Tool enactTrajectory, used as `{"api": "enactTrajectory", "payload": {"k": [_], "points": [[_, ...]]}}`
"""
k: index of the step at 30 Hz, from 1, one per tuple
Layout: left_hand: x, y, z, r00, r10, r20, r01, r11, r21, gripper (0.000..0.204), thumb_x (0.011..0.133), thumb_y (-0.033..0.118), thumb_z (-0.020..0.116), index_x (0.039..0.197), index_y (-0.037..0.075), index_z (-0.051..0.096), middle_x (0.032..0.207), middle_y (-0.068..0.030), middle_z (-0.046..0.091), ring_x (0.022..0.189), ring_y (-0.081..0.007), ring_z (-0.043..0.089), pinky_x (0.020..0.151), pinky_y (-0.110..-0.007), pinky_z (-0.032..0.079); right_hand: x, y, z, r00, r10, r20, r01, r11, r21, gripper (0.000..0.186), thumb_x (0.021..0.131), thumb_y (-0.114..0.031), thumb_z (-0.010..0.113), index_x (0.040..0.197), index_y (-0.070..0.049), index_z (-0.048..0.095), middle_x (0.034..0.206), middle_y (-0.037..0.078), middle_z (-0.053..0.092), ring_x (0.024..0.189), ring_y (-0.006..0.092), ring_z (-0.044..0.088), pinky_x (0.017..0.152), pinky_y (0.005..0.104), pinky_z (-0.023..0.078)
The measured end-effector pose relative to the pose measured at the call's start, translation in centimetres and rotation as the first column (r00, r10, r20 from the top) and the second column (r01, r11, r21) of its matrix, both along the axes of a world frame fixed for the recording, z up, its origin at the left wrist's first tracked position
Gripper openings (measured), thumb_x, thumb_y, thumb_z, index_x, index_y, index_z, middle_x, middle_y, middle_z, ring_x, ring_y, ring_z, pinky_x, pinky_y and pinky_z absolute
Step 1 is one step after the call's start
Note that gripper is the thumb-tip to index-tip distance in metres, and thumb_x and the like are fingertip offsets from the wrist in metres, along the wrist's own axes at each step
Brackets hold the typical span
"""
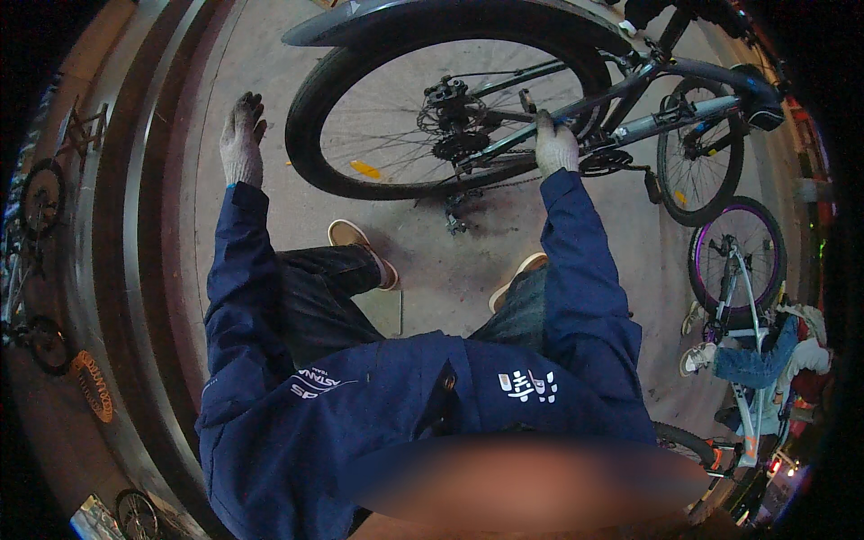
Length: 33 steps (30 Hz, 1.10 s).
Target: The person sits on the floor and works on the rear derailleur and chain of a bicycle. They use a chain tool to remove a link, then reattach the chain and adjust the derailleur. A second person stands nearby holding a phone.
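A dark bicycle (pixel 621 126) fills the upper middle, its rear wheel (pixel 310 166) in front of me. The wheel has a yellow reflector (pixel 364 169), and a dark mudguard (pixel 360 24) curves over its far side. A rear derailleur (pixel 456 219) hangs below the hub on my side. My right hand (pixel 555 148), in a pale knitted glove, is closed on a frame tube just right of the rear wheel; some fingers are hidden behind it. Away to the left, my left hand (pixel 242 139), in a glove with dark fingertips, is stretched out and holds nothing.
Long steps (pixel 153 225) run along my left, with more bicycles (pixel 43 198) beyond them. At the right are a bicycle with a purple-rimmed wheel (pixel 740 261) and a person in jeans (pixel 754 364) beside it. My tan shoes (pixel 360 243) rest on the grey floor (pixel 423 315).
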<state>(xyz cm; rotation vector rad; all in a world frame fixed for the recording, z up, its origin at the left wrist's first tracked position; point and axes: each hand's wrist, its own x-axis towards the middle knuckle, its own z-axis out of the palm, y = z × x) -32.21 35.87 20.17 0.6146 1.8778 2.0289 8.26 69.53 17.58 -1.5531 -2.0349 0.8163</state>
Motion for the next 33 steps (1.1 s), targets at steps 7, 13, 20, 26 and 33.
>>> {"api": "enactTrajectory", "payload": {"k": [7,13,20,26,33], "points": [[0.1,-0.2,-0.3,1.0,-0.011,-0.014,0.011,1.0,0.0,0.057,0.11,0.043,0.049,0.15,0.002,0.049,0.149,-0.0159,0.058,0.136,-0.0277,0.057,0.11,-0.041,0.047,0.0,-0.5,0.8,0.999,0.032,0.006,-0.032,0.999,-0.004,0.082,0.099,-0.067,0.052,0.11,0.013,0.069,0.109,0.04,0.066,0.111,0.054,0.061,0.096,0.0517,0.047],[0.3,-0.2,-0.1,1.0,-0.006,-0.03,0.006,1.0,-0.019,0.061,0.109,0.047,0.05,0.149,0.0,0.051,0.146,-0.0167,0.06,0.135,-0.0281,0.058,0.11,-0.04,0.048,0.0,-0.3,0.2,0.999,0.046,-0.029,-0.046,0.999,0.014,0.083,0.099,-0.069,0.051,0.11,0.012,0.069,0.109,0.038,0.067,0.111,0.0536,0.061,0.096,0.0518,0.047],[0.6,-0.3,0.2,1.0,-0.017,-0.02,0.016,1.0,-0.024,0.06,0.109,0.046,0.051,0.148,0.001,0.052,0.144,-0.0163,0.062,0.133,-0.0282,0.059,0.108,-0.04,0.048,0.0,0.2,-0.1,1.0,0.023,0.02,-0.023,1.0,-0.013,0.075,0.1,-0.065,0.049,0.115,0.005,0.071,0.117,0.035,0.067,0.118,0.0503,0.061,0.1,0.0517,0.047],[0.7,-0.3,0.1,0.999,-0.036,0.006,0.037,0.998,-0.052,0.058,0.109,0.045,0.052,0.148,0.002,0.053,0.143,-0.015,0.063,0.13,-0.0272,0.061,0.106,-0.039,0.048,0.0,0.0,-0.1,1.0,0.014,0.003,-0.013,1.0,-0.015,0.077,0.1,-0.064,0.048,0.115,0.008,0.07,0.117,0.036,0.067,0.117,0.0513,0.061,0.1,0.0521,0.047],[0.8,-0.4,0.2,0.999,-0.037,0.015,0.039,0.995,-0.087,0.059,0.109,0.046,0.052,0.148,0.002,0.053,0.142,-0.0147,0.064,0.13,-0.0266,0.061,0.107,-0.04,0.048,0.1,0.8,-0.6,0.999,0.028,0.037,-0.026,0.998,-0.053,0.077,0.099,-0.064,0.056,0.112,0.011,0.069,0.111,0.036,0.068,0.111,0.0507,0.062,0.096,0.0488,0.047]]}}
